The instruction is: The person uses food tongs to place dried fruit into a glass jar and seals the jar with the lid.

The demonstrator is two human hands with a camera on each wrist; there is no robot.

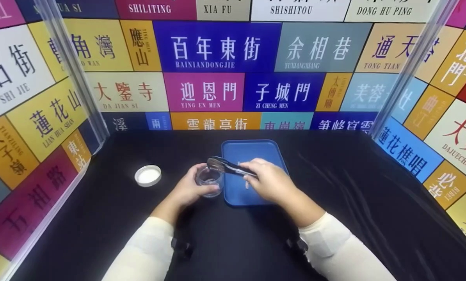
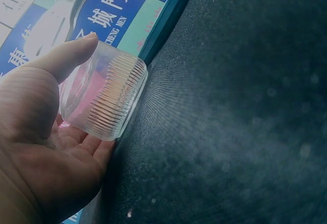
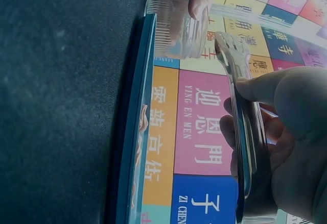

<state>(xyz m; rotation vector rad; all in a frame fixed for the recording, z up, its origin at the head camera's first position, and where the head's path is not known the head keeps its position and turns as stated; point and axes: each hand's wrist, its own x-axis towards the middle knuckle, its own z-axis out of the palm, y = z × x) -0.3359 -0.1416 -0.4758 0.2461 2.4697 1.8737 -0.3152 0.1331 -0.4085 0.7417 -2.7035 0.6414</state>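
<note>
My left hand [image 1: 188,188] holds a clear ribbed jar [image 2: 117,94] upright, thumb on the near side and fingers round the far side. The jar is beside the left edge of a blue tray [image 1: 233,200], and I see nothing clearly inside it. With my right hand [image 1: 274,182] I grip a pair of tongs [image 1: 236,168], dark along the handle with shiny tips. In the right wrist view the tips are above the jar's mouth; whether they pinch anything, I cannot tell. Several small pale brownish pieces [image 3: 143,118] lie in the tray, partly hidden by the right hand in the head view.
A round white lid [image 1: 148,175] lies on the black tablecloth [image 1: 112,218] to the left of the jar. Panels with colourful printed signs [image 1: 205,91] stand behind and on both sides of the table.
</note>
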